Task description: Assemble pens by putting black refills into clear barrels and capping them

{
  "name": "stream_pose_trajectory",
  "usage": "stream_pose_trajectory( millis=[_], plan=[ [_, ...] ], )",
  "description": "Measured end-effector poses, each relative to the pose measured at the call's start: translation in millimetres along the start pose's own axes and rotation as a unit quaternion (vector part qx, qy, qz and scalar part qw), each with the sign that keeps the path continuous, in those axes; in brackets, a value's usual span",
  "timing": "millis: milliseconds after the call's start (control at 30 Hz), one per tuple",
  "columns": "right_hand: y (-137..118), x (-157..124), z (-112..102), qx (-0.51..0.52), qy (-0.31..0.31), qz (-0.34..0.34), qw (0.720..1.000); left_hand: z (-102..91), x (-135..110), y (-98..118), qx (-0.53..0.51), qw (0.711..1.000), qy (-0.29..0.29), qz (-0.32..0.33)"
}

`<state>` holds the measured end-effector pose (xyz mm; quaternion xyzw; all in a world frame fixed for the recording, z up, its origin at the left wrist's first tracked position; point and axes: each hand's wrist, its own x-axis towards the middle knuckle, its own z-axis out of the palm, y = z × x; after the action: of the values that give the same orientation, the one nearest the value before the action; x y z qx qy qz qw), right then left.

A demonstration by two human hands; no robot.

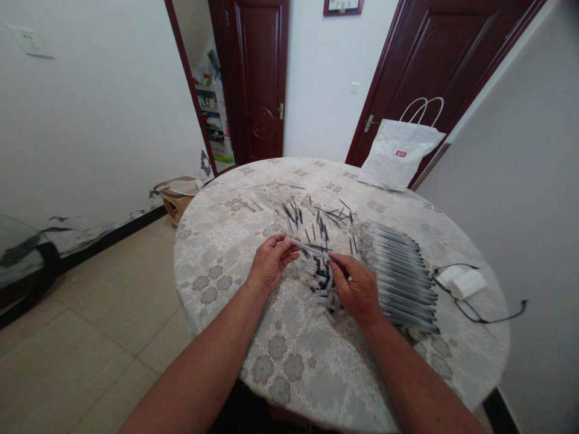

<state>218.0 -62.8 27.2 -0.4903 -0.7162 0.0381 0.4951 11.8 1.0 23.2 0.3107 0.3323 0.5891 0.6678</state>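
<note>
Between my hands a clear pen barrel (pixel 311 247) is held slantwise just above the table, with a dark strip seen along it. My left hand (pixel 272 260) pinches its left end between thumb and fingers. At the right end, the thumb and fingertips of my right hand (pixel 355 284) are closed; whether they also grip a separate small part cannot be made out. Beyond the hands lie scattered thin dark pen refills (pixel 322 228). Small black and clear pen pieces (pixel 322 280) are heaped between my wrists. Beside my right hand lies a row of pens (pixel 402 274).
The round table has a grey floral tablecloth (pixel 212 241). Eyeglasses (pixel 474 313) and a folded white tissue (pixel 465 280) lie at the right. A white paper bag (pixel 400 154) stands at the back right edge. More clear barrels (pixel 262 199) are spread at the far left.
</note>
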Motion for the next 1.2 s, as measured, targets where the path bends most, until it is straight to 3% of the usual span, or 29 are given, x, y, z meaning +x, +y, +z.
stream_pose_trajectory(
  millis=[133, 267, 367, 533, 667, 733, 800, 867, 933, 1033, 1200],
  plan=[
    [1.3, -1.8, -0.8, -0.002, -0.007, 0.04, 0.999, -0.6, 1.2, -2.1, 0.01, 1.0, 0.001, 0.004],
    [-4.2, -2.4, -0.5, 0.062, -0.031, 0.143, 0.987, 1.6, 1.4, -4.1, 0.011, 1.0, 0.008, 0.01],
    [-11.1, -1.0, 2.5, 0.167, -0.041, 0.24, 0.955, 2.4, 1.5, -5.2, 0.01, 1.0, 0.01, 0.018],
    [-14.9, 4.8, 9.2, 0.329, -0.043, 0.35, 0.876, 0.8, 2.9, -5.0, 0.014, 0.999, 0.009, 0.028],
    [-12.0, 8.2, 10.2, 0.346, -0.044, 0.377, 0.858, 0.3, 5.4, -4.7, 0.032, 0.999, 0.005, 0.019],
    [-12.3, 8.5, 8.8, 0.321, -0.062, 0.371, 0.869, 1.3, 5.9, -4.4, 0.029, 0.999, 0.012, 0.018],
    [-14.4, 8.8, 6.1, 0.251, -0.082, 0.329, 0.906, 3.1, 5.3, -3.6, 0.022, 1.0, 0.013, 0.014],
    [-18.1, 9.9, 2.4, 0.137, -0.094, 0.231, 0.959, 5.5, 2.9, -2.3, 0.026, 1.0, -0.005, 0.006],
    [-22.9, 11.8, -1.7, 0.018, -0.107, 0.117, 0.987, 8.0, -1.0, -0.9, 0.047, 0.998, -0.045, -0.001],
    [-31.0, 15.0, -8.9, -0.108, -0.154, 0.029, 0.982, 9.9, -7.1, 0.7, 0.103, 0.988, -0.112, 0.0],
    [-34.9, 26.5, -39.1, -0.251, -0.228, 0.012, 0.941, 10.1, -11.5, 1.3, 0.262, 0.953, -0.153, 0.016]
  ],
)
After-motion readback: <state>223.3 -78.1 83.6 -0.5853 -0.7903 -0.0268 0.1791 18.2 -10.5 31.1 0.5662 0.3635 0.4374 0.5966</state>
